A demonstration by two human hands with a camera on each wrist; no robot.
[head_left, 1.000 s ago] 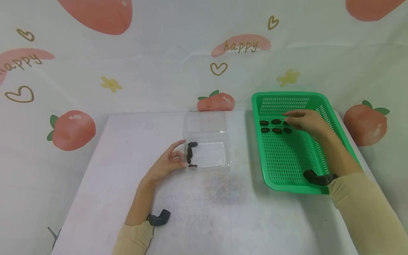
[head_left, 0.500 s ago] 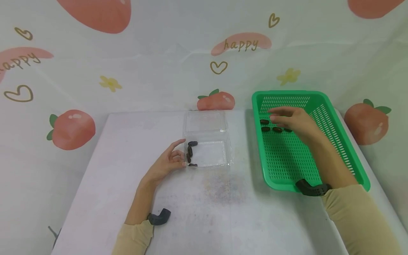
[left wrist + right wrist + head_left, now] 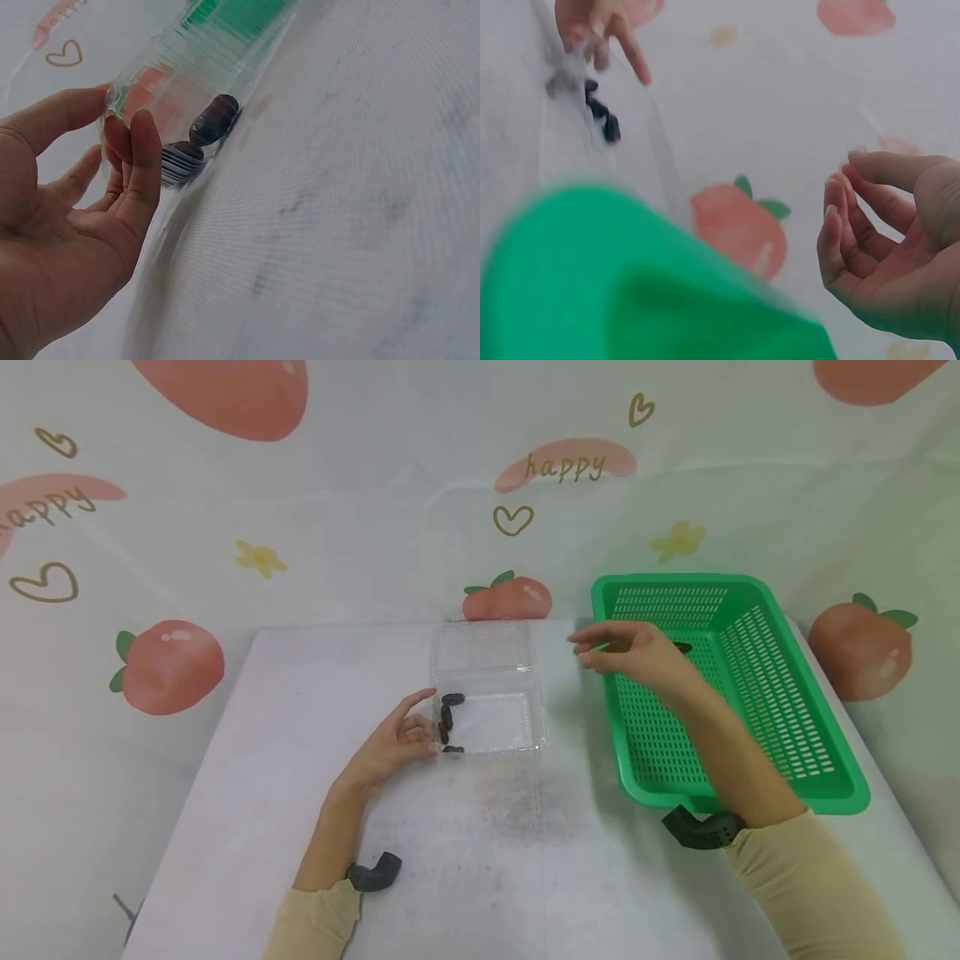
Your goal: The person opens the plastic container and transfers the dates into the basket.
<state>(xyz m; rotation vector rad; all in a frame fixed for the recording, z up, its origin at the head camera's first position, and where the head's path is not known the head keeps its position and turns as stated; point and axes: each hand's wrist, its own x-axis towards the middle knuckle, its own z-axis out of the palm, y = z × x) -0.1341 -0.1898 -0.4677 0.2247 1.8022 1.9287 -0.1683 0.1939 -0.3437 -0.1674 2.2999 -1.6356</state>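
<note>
In the head view a clear hinged plastic box (image 3: pixel 498 747) lies with its lid folded back. Several dark, glossy oblong pieces like dates (image 3: pixel 447 718) sit along its left wall. My left hand (image 3: pixel 386 747) touches that wall from outside, index finger at the far corner and thumb at the near one. Over the left rim of a green plastic basket (image 3: pixel 630 789) hovers my right hand (image 3: pixel 637 656), fingers bent toward the thumb. No piece shows between its fingertips, and I cannot tell whether it pinches one. One dark piece (image 3: pixel 682 647) shows in the basket behind that hand.
A white table (image 3: pixel 300 693) carries the box in the middle and the slatted basket on the right. Behind them hangs a printed cloth (image 3: pixel 375 527) with fruit patterns. A dark band (image 3: pixel 375 871) rings each wrist.
My right hand has moved left from above the dark pieces inside the basket to its left rim, now covering most of those pieces from view. The left hand and the box have stayed put.
</note>
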